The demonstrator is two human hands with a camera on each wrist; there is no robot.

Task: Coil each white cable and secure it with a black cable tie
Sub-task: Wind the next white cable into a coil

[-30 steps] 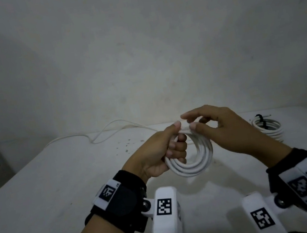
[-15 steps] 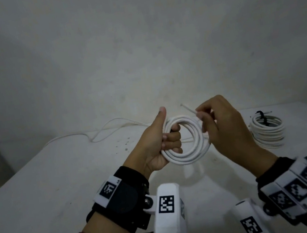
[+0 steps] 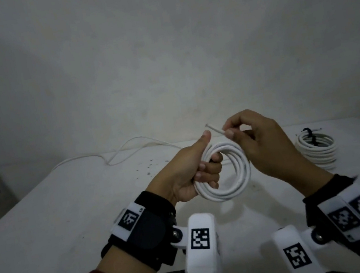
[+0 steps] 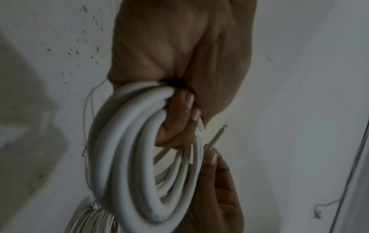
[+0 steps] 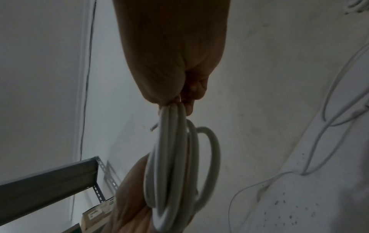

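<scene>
A white cable coil (image 3: 227, 171) of several loops hangs upright above the table. My left hand (image 3: 194, 169) grips its left side, fingers curled through the loops, thumb up along the top. My right hand (image 3: 258, 140) pinches the cable's free end (image 3: 214, 128) between thumb and forefinger just above the coil. In the left wrist view the coil (image 4: 139, 165) fills the centre, my left fingers (image 4: 179, 119) wrapped round it and the free end (image 4: 216, 137) poking up. In the right wrist view the coil (image 5: 175, 157) hangs edge-on below my right fingertips (image 5: 187, 100).
A second white coil (image 3: 317, 149) with a black tie (image 3: 310, 136) lies on the white table (image 3: 70, 226) at the right. A loose white cable (image 3: 115, 154) trails along the far edge by the wall. A metal shelf (image 5: 49, 178) stands to the left.
The coil has been lifted and turned upright. My right hand let go of the coil's top and now pinches the cable's free end above it. The left grip has stayed.
</scene>
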